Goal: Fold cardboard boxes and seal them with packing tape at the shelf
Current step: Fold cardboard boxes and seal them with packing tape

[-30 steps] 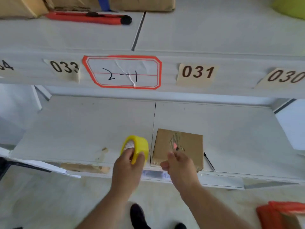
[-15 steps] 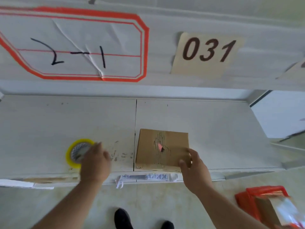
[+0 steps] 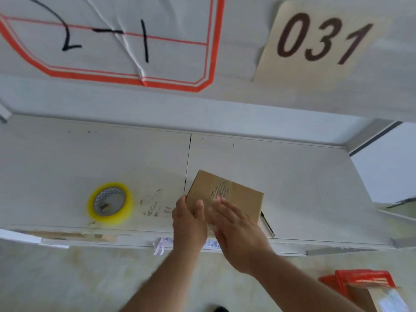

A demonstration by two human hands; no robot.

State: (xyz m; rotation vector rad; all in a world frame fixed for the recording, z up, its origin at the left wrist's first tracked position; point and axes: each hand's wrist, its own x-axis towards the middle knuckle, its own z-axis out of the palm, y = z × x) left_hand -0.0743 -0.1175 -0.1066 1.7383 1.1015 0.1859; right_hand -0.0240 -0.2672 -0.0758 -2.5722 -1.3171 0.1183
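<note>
A small closed cardboard box point(image 3: 238, 194) lies near the front edge of the white shelf point(image 3: 304, 188), turned at a slight angle. My left hand point(image 3: 189, 221) holds its near left corner, thumb along the side and a finger on top. My right hand point(image 3: 236, 224) lies flat on the box's top with straight fingers, blurred by motion. A yellow roll of packing tape point(image 3: 110, 203) lies flat on the shelf to the left, well apart from both hands.
A thin black object point(image 3: 267, 224) lies against the box's right side. The upper shelf's front beam carries a red-framed label point(image 3: 126, 41) and a "031" tag point(image 3: 315, 39). An orange crate point(image 3: 362, 280) with cardboard stands on the floor at the lower right.
My left hand let go of the tape roll, which now lies flat, and moved right to the box. My right hand moved onto the box's top. The box has turned slightly. The camera moved closer.
</note>
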